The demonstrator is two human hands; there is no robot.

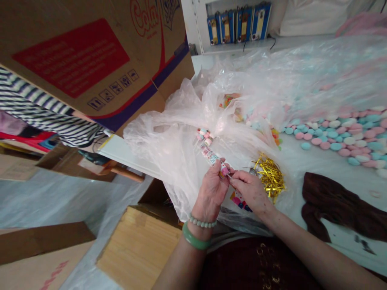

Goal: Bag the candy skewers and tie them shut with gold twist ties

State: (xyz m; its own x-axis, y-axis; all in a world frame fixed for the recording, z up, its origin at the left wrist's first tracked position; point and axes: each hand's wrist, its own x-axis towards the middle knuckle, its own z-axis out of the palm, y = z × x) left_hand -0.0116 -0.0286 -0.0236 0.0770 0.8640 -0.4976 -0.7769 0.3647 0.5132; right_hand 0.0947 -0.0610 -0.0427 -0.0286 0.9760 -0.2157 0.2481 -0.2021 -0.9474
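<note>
My left hand (215,180), with a bead bracelet and a green bangle on its wrist, is closed around a small clear printed candy bag (209,154). Pink shows on the bag beside my thumb. Pastel candies (205,135) lie at its far end; whether they are inside it I cannot tell. My right hand (249,191) pinches with thumb and forefinger right beside the left fingertips, where a thin pale strip pokes out, too small to name. A heap of gold twist ties (271,177) lies just beyond my right hand. Partly hidden under that hand is a colourful printed packet (240,200).
Crumpled clear plastic sheeting (181,133) covers much of the table. Loose pink, blue and white candies (341,135) spread at right, near a dark brown cloth (329,201). A large cardboard box (99,52) stands at left, a wooden stool (139,249) below. Blue binders (242,24) line the back.
</note>
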